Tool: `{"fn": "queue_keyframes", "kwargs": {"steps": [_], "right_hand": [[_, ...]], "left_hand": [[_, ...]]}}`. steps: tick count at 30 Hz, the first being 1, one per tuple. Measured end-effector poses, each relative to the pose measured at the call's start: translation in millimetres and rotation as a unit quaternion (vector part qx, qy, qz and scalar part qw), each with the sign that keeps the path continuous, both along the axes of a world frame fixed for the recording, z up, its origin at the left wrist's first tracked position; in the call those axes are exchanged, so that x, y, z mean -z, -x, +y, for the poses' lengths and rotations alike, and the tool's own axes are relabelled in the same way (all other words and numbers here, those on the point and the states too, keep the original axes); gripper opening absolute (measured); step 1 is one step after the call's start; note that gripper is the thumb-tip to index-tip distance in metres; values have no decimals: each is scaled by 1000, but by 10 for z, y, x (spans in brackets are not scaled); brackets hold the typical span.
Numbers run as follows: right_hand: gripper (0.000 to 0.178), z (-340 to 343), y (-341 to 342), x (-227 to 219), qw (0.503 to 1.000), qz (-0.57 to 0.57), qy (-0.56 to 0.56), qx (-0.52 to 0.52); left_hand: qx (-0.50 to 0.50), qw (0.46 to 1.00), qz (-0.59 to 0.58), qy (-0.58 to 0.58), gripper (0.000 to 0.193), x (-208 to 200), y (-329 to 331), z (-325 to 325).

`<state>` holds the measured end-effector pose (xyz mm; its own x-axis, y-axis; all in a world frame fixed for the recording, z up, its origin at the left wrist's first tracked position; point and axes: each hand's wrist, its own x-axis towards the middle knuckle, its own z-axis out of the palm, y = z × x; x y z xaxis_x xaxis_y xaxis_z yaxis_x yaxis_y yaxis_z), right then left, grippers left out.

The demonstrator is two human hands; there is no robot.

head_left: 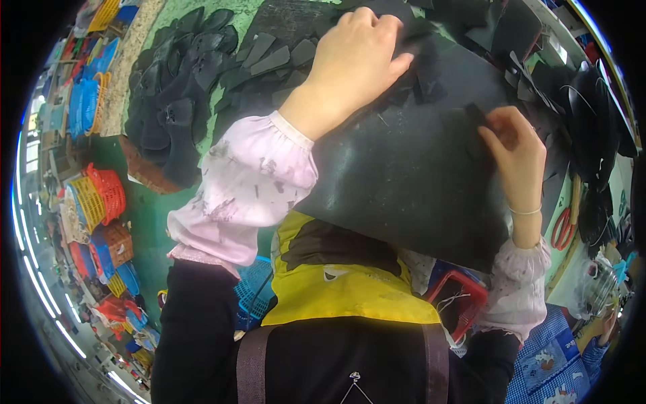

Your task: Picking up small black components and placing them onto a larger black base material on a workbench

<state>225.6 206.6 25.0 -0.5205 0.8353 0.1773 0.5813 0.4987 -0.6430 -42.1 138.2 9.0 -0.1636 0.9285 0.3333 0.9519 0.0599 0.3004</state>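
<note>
My left hand [356,59] reaches over a heap of small flat black pieces [274,57] at the far side of the table. Its thumb sticks out apart from the bent fingers, so it looks open, though the fingertips are hidden. Further right, my right hand [519,145] pinches a small dark flat piece [475,113] between thumb and fingers. It hovers close to a large smooth black sheet [404,175], which spans the table in front of me. More loose black scraps lie along the sheet's far edge.
A thick pile of rounded black pieces [178,101] sits at the left on the green tabletop. Black pieces also hang or stack [592,121] at the right, above red-handled scissors [564,229]. Baskets [256,286] stand below the table edge. Another person's hand [609,326] shows at lower right.
</note>
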Motion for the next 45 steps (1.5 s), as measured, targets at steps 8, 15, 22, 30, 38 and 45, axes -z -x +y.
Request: {"fn": "queue_keyframes", "kwargs": {"steps": [8,15,22,30,38,45], "right_hand": [[16,-80,-70,2,999,8,-30,-13],[14,-197,-232,-156,986,-61,-113,-109],[13,-189,-348,-173,979,120,159,45],[14,-473,-131,-489,928,111,194,-298],[7,-640,-93,-221,931,96,328,-133],[14,-526,-184,-104,874,243,419,-37]], "left_hand": [[186,977,-23,-101,30,-45,-129,-316],[233,972,-30,-22,38,-57,-247,-823],[250,963,-84,-49,35,15,-319,-757],[225,964,-132,-45,27,55,-541,-713],[98,944,-242,-200,25,-159,-288,-601],[232,968,-84,38,37,-192,-348,-1193]]}}
